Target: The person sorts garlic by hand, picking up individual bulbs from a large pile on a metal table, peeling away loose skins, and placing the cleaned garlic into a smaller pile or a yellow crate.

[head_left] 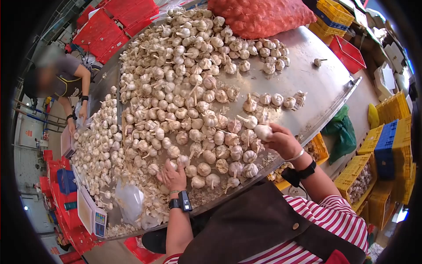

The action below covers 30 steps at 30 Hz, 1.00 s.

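A white garlic bulb (263, 132) sits in the fingers of my right hand (282, 141), which is closed on it above the front right of the pile. Lower down, at the near edge of the pile, my left hand (173, 177) has its fingers curled about another garlic bulb (174, 165); part of that bulb is hidden. Many loose garlic bulbs (180, 112) cover the metal table (303, 53), some with stems. Dry garlic skins (154, 193) lie in a heap left of my left hand.
A red mesh sack (263, 17) lies at the back. At the left front are a scale (91, 213) and a clear plastic bag (129, 201). Another person (66, 77) stands across at the left. Yellow crates (358, 178) and a green bag (342, 136) are off the right edge.
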{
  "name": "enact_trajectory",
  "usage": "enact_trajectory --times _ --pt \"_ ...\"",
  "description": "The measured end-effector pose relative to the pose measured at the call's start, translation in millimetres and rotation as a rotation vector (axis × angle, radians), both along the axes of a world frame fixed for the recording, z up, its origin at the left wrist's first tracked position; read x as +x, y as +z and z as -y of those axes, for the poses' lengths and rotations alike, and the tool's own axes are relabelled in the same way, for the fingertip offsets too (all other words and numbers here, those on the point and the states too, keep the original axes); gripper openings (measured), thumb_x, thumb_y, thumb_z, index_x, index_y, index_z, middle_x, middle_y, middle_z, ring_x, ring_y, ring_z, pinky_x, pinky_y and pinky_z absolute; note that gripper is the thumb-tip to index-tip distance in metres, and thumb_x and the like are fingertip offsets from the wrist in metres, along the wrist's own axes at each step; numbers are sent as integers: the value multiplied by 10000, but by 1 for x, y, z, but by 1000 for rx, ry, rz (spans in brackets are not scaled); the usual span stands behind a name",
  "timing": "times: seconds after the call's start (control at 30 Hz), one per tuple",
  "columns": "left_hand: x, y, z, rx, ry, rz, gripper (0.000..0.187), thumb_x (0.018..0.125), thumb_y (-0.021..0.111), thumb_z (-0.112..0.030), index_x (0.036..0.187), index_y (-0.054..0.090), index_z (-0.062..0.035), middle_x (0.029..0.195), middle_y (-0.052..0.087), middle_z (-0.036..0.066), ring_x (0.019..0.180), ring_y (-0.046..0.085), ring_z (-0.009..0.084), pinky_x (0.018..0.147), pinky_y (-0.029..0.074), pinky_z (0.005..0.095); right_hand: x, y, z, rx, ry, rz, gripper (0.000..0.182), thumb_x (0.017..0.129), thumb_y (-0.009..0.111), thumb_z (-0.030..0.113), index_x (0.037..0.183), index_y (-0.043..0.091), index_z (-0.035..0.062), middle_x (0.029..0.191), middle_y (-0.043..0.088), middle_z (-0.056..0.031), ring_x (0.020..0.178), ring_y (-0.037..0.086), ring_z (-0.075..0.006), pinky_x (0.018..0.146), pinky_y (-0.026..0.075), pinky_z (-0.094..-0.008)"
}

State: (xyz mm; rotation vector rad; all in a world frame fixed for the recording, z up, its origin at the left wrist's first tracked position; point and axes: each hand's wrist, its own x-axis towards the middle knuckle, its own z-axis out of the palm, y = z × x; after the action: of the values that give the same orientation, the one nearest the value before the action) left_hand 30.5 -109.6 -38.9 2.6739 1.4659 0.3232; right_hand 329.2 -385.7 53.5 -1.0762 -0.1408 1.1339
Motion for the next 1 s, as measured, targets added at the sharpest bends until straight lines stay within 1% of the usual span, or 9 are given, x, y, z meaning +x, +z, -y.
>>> enact_trajectory --times 0.17,0.33,0.4,0.57,0.7,0.83,0.9,0.97,1.0 --pt "-1 1 3 11 -3 -5 545 935 505 -465 1264 489 -31 1153 600 182 1145 524 330 1080 222 519 12 16 100 -144 -180 200 522 786 593 180 1269 553 -12 1082 636 -81 876 637 -160 738 543 -267" --pt "-8 -2 9 50 -39 -7 528 928 529 -420 1270 476 -21 1147 600 188 1141 523 336 1071 230 525 22 29 192 -527 90 365 515 750 656 134 1241 581 -4 959 668 -73 824 639 -133 709 527 -252" --pt "-8 -1 11 76 -66 27 496 894 582 -343 1269 479 -36 1123 610 182 1130 526 333 1064 234 524 19 35 197 -1084 381 971 511 764 719 159 1227 582 -7 910 675 -101 790 636 -125 697 522 -276" --pt "-9 12 13 -25 -54 55 477 801 663 -243 1226 523 -77 1050 634 158 1071 557 327 1051 265 496 46 24 102 -604 182 945 406 804 735 200 1141 623 4 891 670 -161 786 656 -233 718 522 -332" --pt "-16 31 16 -215 1 408 505 729 745 -88 1186 533 -51 1052 632 133 1007 591 312 939 430 406 70 6 -23 -485 408 1498 401 805 691 162 1171 589 38 1041 632 -209 972 617 -352 851 496 -430" --pt "-33 56 39 -569 66 1062 406 832 688 -62 1202 518 -60 1164 582 90 1053 596 242 918 498 375 86 -26 -110 -661 511 1675 392 820 611 185 1187 583 49 1107 616 -202 1068 584 -366 922 479 -448" --pt "-41 71 55 -1182 192 1682 401 845 676 -77 1208 513 -29 1155 588 145 1062 598 281 953 504 392 102 -61 -139 -824 573 1668 378 827 584 199 1172 599 45 1113 618 -197 1088 578 -363 939 477 -445" --pt "-52 76 66 -1327 228 1824 250 873 643 -106 1107 582 -39 1116 611 132 1062 608 301 923 537 424 143 -136 -149 -836 1041 1929 344 834 557 230 1109 641 40 1109 628 -193 1119 567 -352 946 480 -440" --pt "-57 75 71 -1451 312 1840 206 875 643 -116 1062 606 -39 1086 625 121 1025 621 289 877 552 413 148 -148 -146 -797 888 1889 299 816 568 210 1038 671 37 1098 640 -202 1104 574 -366 944 478 -445"
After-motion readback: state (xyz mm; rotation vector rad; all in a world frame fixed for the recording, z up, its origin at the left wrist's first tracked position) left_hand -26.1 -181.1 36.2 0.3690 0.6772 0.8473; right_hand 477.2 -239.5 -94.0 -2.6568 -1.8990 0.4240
